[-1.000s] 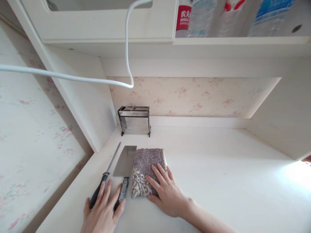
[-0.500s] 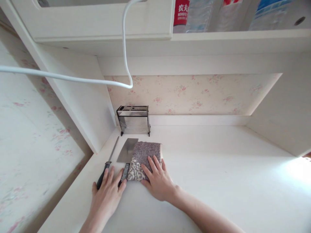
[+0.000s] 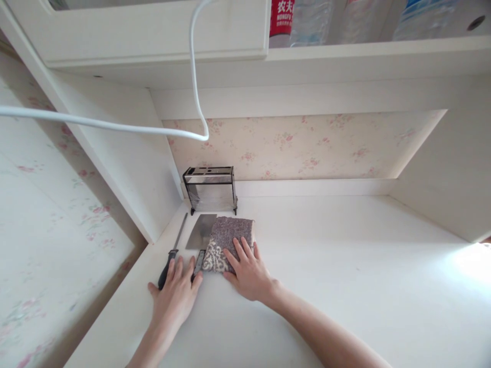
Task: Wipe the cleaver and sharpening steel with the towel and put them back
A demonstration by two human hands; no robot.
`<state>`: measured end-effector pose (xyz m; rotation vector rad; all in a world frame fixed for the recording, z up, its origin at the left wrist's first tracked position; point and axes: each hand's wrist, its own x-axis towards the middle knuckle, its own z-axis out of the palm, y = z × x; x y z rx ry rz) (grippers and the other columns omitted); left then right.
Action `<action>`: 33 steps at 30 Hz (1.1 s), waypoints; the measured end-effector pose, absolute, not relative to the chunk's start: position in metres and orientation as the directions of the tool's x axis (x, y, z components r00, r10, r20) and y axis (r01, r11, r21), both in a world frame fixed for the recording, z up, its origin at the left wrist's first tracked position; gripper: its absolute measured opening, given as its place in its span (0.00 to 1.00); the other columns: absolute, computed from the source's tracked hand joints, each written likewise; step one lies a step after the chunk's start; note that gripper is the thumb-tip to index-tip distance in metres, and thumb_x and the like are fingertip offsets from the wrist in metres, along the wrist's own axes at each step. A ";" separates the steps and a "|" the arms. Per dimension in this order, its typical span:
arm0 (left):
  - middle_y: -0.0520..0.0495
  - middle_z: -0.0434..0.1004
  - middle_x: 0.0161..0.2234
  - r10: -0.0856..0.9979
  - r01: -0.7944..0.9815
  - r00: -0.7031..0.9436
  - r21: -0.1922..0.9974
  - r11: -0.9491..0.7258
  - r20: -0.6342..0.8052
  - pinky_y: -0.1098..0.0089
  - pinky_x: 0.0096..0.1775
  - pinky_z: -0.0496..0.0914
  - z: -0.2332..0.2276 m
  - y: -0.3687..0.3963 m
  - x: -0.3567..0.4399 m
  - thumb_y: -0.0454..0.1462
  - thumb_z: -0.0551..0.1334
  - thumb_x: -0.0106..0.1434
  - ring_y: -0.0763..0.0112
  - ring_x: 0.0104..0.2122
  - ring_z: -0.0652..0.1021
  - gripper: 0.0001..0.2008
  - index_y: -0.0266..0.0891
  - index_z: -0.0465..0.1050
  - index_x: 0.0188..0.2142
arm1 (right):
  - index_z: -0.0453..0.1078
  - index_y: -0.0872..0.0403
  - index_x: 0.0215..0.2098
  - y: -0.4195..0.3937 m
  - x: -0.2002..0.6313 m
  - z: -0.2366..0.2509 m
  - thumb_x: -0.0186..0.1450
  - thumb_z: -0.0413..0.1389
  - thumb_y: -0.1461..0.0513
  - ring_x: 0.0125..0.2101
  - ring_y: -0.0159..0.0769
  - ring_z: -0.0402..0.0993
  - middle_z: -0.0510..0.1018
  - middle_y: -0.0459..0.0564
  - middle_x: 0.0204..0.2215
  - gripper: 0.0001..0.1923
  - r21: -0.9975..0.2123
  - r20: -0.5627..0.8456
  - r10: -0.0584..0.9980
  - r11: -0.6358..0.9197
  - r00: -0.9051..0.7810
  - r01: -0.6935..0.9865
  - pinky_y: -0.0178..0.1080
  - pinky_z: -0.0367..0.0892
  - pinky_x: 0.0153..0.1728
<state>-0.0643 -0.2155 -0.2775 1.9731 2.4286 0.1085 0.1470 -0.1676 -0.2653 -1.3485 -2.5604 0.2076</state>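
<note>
A folded grey-brown cloth (image 3: 232,232) with a cream pattern lies on the white surface. My right hand (image 3: 249,271) rests flat on its right part, fingers spread. Left of it, my left hand (image 3: 175,291) lies palm down with fingers apart. Those fingers touch a screwdriver (image 3: 165,271) with a dark handle and a flat-bladed scraper's dark handle (image 3: 198,261). The scraper's grey metal blade (image 3: 199,232) points away from me, its right edge against or under the cloth; I cannot tell which.
Behind the tools stands a clear box-like rack with a black frame (image 3: 210,171). A white cable (image 3: 153,129) hangs across the upper left. Side panel (image 3: 115,138) and overhead shelf (image 3: 345,53) bound the space. Bottles (image 3: 312,23) stand on the shelf.
Both hands have moved a little farther from me. The cloth, scraper and screwdriver have slid with them toward the black-framed rack.
</note>
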 end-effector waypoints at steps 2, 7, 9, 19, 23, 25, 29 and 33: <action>0.37 0.51 0.63 0.980 0.980 -0.193 0.057 0.190 0.046 0.26 0.49 0.44 -0.279 -0.216 -0.065 0.45 0.41 0.66 0.43 0.63 0.49 0.27 0.42 0.53 0.63 | 0.50 0.48 0.64 -0.175 0.153 -0.259 0.66 0.40 0.45 0.64 0.53 0.33 0.45 0.56 0.65 0.32 -0.261 0.157 0.814 0.580 -0.558 0.772 0.62 0.35 0.59; 0.30 0.54 0.62 0.967 0.993 -0.120 0.009 0.121 0.225 0.28 0.51 0.40 -0.278 -0.220 -0.062 0.44 0.41 0.67 0.43 0.62 0.52 0.28 0.30 0.56 0.61 | 0.60 0.49 0.59 -0.201 0.178 -0.243 0.68 0.43 0.50 0.62 0.44 0.47 0.55 0.54 0.62 0.25 -0.409 0.278 0.770 0.636 -0.575 0.654 0.48 0.47 0.60; 0.31 0.57 0.60 0.942 0.999 -0.020 0.030 0.011 0.334 0.34 0.55 0.43 -0.270 -0.222 -0.051 0.45 0.43 0.67 0.47 0.62 0.54 0.28 0.30 0.59 0.59 | 0.68 0.51 0.49 -0.208 0.187 -0.242 0.68 0.44 0.53 0.52 0.38 0.65 0.69 0.53 0.52 0.18 -0.521 0.296 0.794 0.600 -0.531 0.607 0.38 0.61 0.51; 0.53 0.67 0.20 0.982 0.671 0.157 0.718 -0.187 0.109 0.72 0.28 0.59 -0.236 -0.204 0.067 0.46 0.48 0.66 0.72 0.23 0.69 0.18 0.40 0.61 0.23 | 0.59 0.56 0.15 -0.214 0.198 -0.269 0.61 0.49 0.62 0.15 0.23 0.51 0.61 0.41 0.12 0.17 -0.694 0.142 0.838 0.463 -0.526 0.551 0.30 0.46 0.19; 0.54 0.60 0.18 0.952 0.453 0.305 0.881 -0.133 -0.013 0.72 0.27 0.55 -0.255 -0.192 0.084 0.45 0.51 0.63 0.73 0.23 0.64 0.20 0.39 0.54 0.19 | 0.62 0.56 0.15 -0.210 0.199 -0.285 0.54 0.51 0.65 0.16 0.26 0.58 0.70 0.45 0.15 0.11 -0.607 0.185 0.755 0.591 -0.629 0.531 0.31 0.49 0.20; 0.55 0.57 0.18 0.935 0.388 0.351 0.916 -0.098 -0.049 0.72 0.27 0.54 -0.261 -0.192 0.084 0.46 0.52 0.62 0.73 0.24 0.63 0.20 0.39 0.53 0.18 | 0.64 0.56 0.15 -0.210 0.200 -0.289 0.54 0.52 0.65 0.18 0.27 0.61 0.72 0.46 0.16 0.10 -0.575 0.199 0.731 0.626 -0.652 0.527 0.31 0.51 0.20; 0.56 0.55 0.18 0.926 0.352 0.375 0.931 -0.098 -0.045 0.71 0.28 0.54 -0.262 -0.195 0.078 0.47 0.52 0.63 0.74 0.24 0.61 0.20 0.39 0.52 0.19 | 0.69 0.55 0.18 -0.212 0.200 -0.289 0.55 0.52 0.64 0.21 0.30 0.67 0.75 0.47 0.19 0.09 -0.533 0.215 0.717 0.655 -0.663 0.535 0.32 0.54 0.22; 0.56 0.55 0.19 0.927 0.364 0.373 0.925 -0.108 -0.039 0.71 0.28 0.54 -0.262 -0.197 0.076 0.47 0.52 0.63 0.74 0.24 0.61 0.21 0.39 0.52 0.19 | 0.71 0.55 0.20 -0.211 0.199 -0.288 0.56 0.53 0.63 0.24 0.32 0.70 0.77 0.48 0.22 0.09 -0.504 0.233 0.712 0.671 -0.663 0.544 0.32 0.57 0.25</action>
